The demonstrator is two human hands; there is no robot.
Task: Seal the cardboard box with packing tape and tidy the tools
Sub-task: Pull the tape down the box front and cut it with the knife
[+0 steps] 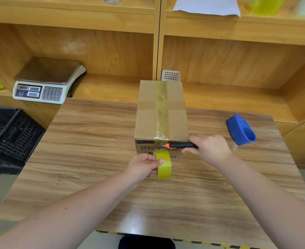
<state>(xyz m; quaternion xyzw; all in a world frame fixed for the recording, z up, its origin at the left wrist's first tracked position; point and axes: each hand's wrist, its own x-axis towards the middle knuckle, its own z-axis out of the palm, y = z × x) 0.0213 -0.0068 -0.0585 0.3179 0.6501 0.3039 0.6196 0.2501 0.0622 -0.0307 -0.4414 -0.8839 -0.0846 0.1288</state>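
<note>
A closed cardboard box (148,112) stands in the middle of the wooden table (87,159). A strip of yellowish tape (161,112) runs along its top seam and over the near edge. My left hand (142,166) grips a yellow tape roll (164,164) just in front of the box's near face, with tape stretched up to the box. My right hand (209,150) holds a black and orange utility knife (180,145), whose tip touches the tape at the box's near top edge.
A blue tape dispenser (241,130) lies on the table at the right. A white scale (47,83) sits on the shelf at the back left, a black crate (9,135) at the left, and a small white basket (170,75) behind the box.
</note>
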